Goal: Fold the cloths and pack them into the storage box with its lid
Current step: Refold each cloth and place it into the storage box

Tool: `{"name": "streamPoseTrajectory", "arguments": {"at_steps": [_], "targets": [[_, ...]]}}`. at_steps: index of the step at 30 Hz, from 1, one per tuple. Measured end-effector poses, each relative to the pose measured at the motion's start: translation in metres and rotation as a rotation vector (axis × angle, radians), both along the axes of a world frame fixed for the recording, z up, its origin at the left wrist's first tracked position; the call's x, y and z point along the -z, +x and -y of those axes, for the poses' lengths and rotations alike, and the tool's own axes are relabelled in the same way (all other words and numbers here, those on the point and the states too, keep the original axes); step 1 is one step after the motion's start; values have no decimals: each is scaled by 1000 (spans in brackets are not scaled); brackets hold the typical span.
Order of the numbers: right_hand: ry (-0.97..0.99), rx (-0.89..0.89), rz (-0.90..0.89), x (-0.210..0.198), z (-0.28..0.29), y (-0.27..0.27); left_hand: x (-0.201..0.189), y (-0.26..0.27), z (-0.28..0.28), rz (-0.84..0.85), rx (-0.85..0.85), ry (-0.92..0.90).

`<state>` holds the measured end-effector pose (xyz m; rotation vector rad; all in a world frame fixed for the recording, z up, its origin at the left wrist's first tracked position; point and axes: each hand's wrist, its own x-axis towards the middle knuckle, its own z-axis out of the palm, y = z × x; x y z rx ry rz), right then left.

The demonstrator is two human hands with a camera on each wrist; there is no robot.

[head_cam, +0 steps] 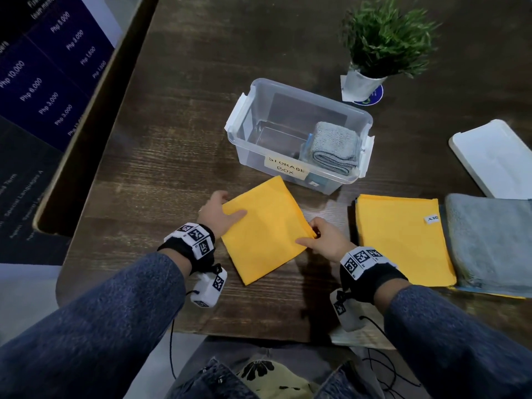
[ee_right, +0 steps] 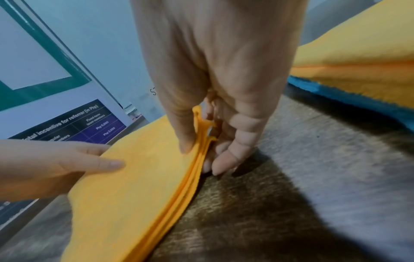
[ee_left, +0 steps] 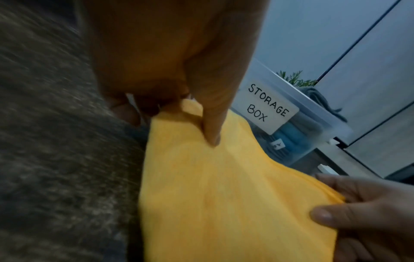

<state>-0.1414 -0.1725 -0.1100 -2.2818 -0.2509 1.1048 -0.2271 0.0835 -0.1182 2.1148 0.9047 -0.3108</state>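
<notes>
Two hands work one folded yellow cloth (head_cam: 264, 228) at the centre of the head view, lying on the dark wooden table (head_cam: 178, 139) just below the clear storage box (head_cam: 299, 133). The left hand (head_cam: 220, 213) takes its left corner, thumb on top and fingers hidden beneath, while the right hand (head_cam: 324, 239) pinches the right corner. A rolled grey cloth (head_cam: 335, 148) already sits in the right end of the box; the white lid (head_cam: 495, 159) lies apart at the right edge of the frame, and below it flat cloths wait, a yellow one (head_cam: 403, 237) beside a grey one (head_cam: 492, 240). A potted plant (head_cam: 383, 44) stands at upper right. From the left wrist, the left thumb presses into the yellow cloth (ee_left: 224, 195) with the fingers curled under its corner, and the right hand (ee_left: 369, 212) shows at lower right. From the right wrist, the right hand (ee_right: 215, 99) closes thumb against fingers over several stacked layer edges of the cloth (ee_right: 134, 186). It looks light, soft and limp, apt to sag and let its layers slide, so opposite corners with all layers caught together seem the sound place to hold for the next fold.
</notes>
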Motion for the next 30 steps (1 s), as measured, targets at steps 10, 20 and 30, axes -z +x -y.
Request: {"name": "streamPoseTrajectory", "arguments": {"at_steps": [10, 20, 30], "targets": [[78, 141, 121, 1, -3, 9, -16, -4, 5, -548, 418, -341], [-56, 258, -191, 6, 1, -3, -9, 1, 23, -76, 111, -249], [542, 304, -109, -63, -22, 24, -76, 7, -30, 212, -94, -493]]}}
